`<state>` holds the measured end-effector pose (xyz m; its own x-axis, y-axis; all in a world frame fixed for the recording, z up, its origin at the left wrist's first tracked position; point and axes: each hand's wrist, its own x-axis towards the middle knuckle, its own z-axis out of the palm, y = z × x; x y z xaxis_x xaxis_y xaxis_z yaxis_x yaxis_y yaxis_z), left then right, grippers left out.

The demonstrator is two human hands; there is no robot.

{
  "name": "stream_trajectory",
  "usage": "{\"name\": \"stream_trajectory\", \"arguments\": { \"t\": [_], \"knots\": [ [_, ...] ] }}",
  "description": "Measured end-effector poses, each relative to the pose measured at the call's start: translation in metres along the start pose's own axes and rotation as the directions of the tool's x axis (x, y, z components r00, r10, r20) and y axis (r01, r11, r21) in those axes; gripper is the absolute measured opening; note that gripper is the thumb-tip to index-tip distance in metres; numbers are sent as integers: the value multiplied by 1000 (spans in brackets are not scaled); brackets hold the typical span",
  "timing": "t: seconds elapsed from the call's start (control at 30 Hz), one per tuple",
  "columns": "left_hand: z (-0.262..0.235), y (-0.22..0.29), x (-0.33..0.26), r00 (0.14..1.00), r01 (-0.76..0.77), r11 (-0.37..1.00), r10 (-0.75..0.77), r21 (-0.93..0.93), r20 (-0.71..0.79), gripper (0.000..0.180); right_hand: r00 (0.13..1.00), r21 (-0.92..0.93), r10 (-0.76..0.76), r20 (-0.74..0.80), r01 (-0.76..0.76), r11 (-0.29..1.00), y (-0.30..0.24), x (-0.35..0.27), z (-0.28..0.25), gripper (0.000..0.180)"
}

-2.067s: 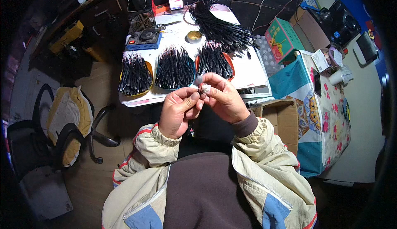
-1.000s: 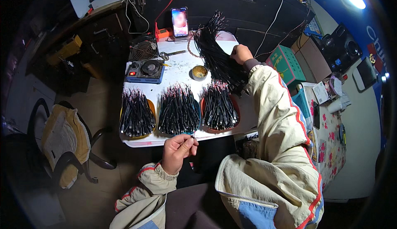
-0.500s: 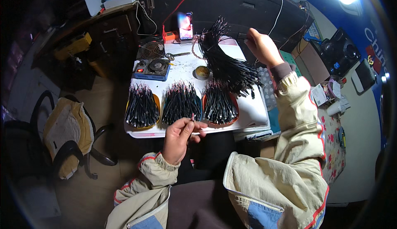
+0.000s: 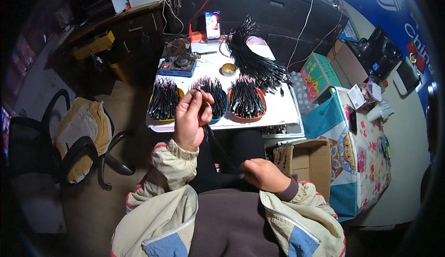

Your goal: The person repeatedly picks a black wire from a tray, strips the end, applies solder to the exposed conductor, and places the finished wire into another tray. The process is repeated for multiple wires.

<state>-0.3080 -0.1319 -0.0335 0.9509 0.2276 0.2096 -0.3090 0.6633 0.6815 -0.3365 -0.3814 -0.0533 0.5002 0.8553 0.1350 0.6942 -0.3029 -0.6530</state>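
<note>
A thin black cable (image 4: 219, 146) hangs in front of my body, between my two hands. My left hand (image 4: 189, 122) is closed, pinching the cable's upper end between thumb and fingers; a little pink-red shows at the fingertips. Lower and to the right, above my lap, my right hand (image 4: 266, 175) is closed round the cable's other end, which its fingers hide. Behind my left hand, black cables with reddish wire ends fill a blue tray (image 4: 225, 105). Similar cables stand in a yellow tray (image 4: 180, 93) to its left and an orange tray (image 4: 264, 107) to its right.
On the white table (image 4: 285, 113) lie a large cable bundle (image 4: 257, 62), a round tin (image 4: 228, 69), a blue heating unit (image 4: 178, 66) and a lit phone (image 4: 212, 25). An open cardboard box (image 4: 306, 160) stands at right; a chair (image 4: 85, 127) at left.
My right hand has come down from beside the large bundle to above my lap and holds the cable. My left hand is higher, now before the blue tray. The view has shifted slightly.
</note>
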Motion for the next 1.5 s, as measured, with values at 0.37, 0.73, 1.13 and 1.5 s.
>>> {"name": "stream_trajectory", "arguments": {
  "t": [0.37,0.73,1.13,1.5],
  "knots": [
    [14,-8,-58,976,120,983,-142,137,164,21,949,915,166,-270,199,352,40,97,-20,20],
    [8,-11,-58,978,161,976,-178,145,109,20,928,863,181,-327,215,458,18,104,-23,15],
    [12,-6,-56,999,35,955,-27,293,-32,21,910,688,149,-386,177,704,0,102,-22,9],
    [14,-5,-63,999,34,882,-50,470,21,19,902,535,19,-432,239,810,-2,98,-18,10]
  ]
}}
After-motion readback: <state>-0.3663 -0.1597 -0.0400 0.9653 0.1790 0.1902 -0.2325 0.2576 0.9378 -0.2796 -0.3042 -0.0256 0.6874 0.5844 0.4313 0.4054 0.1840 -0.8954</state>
